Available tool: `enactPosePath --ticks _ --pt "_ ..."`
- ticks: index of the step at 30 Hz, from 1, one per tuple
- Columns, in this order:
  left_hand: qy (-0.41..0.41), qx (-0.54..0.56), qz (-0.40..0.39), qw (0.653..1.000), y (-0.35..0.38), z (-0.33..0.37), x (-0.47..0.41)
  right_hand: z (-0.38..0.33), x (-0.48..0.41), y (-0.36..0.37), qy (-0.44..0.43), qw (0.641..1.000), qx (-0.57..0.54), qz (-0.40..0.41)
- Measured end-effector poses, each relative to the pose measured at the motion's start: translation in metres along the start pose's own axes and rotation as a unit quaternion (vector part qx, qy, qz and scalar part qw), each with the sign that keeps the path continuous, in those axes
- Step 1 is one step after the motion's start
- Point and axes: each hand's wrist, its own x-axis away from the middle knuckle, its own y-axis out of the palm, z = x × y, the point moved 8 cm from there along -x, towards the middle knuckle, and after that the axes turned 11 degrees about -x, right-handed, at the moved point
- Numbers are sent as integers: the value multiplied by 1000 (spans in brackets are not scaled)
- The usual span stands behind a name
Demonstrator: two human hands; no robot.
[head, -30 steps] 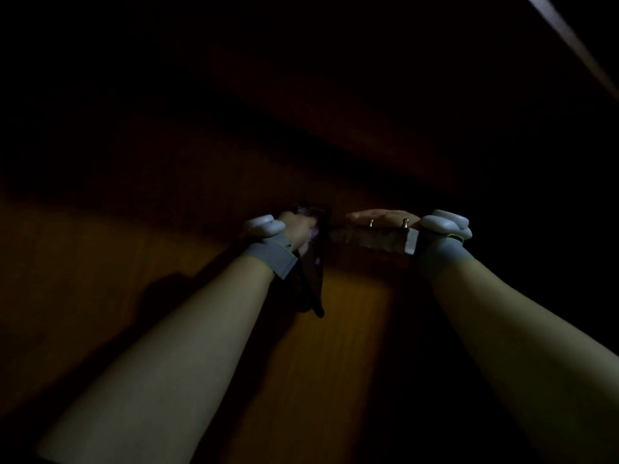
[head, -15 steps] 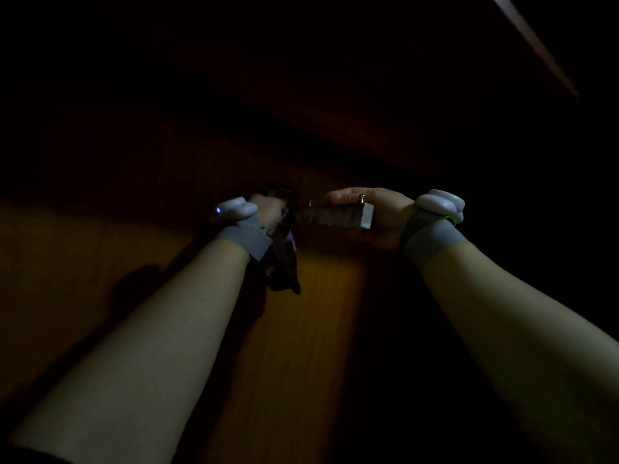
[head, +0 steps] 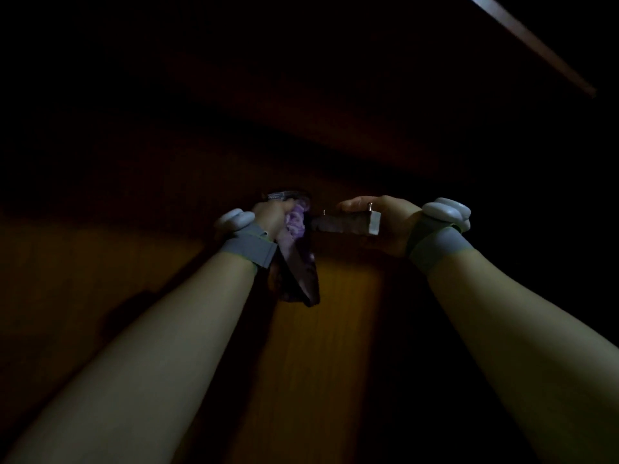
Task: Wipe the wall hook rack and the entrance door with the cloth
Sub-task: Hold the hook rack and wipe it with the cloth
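A: What was the left hand (head: 273, 216) doing?

B: It was squeezed tight around a purple cloth (head: 296, 249). The top of the cloth was bunched in the fist. The rest hung down toward 6 o'clock, against the brown wooden door (head: 321, 346).

A: And the right hand (head: 382, 226)?

B: It was curled over the right end of the hook rack (head: 345, 224), gripping it. The fingers (head: 355, 204) lay over the top and the palm sat under it. Two little metal hooks (head: 370, 205) poked up along the rack.

A: Where was the cloth next to the rack?

B: Right at the rack's left end, at about 9 o'clock from it. They looked like they touched, but it was too dark to be sure.

A: Did anything change from a moment before?

B: Not much. Half a second before, both hands held the same things the same way. A second before, the right hand lay flatter over the rack top, and now it was curled around the end. A small light had shone on the left wrist band (head: 251, 246) earlier; now it didn't show.

A: Was it bright?

B: No, very dark. Only the arms and the middle of the door showed.
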Motion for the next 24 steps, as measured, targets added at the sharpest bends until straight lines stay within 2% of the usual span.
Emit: enactPosePath --ticks 4,7,10,16,20,24 --pt "39 -35 -46 998 19 24 1 4 -3 -1 7 1000 -12 15" --pt "85 -150 -67 983 28 34 -6 7 -5 3 22 998 -51 -2" --pt "86 -184 -94 975 26 34 -5 2 -2 3 15 1000 3 8" --pt "70 -122 -83 987 20 27 1 2 -1 -3 7 999 3 35" --pt "100 -102 -68 987 17 27 9 3 -4 -3 8 999 11 35" --pt "90 -18 -29 995 10 17 17 4 -5 -6 6 999 -1 46"
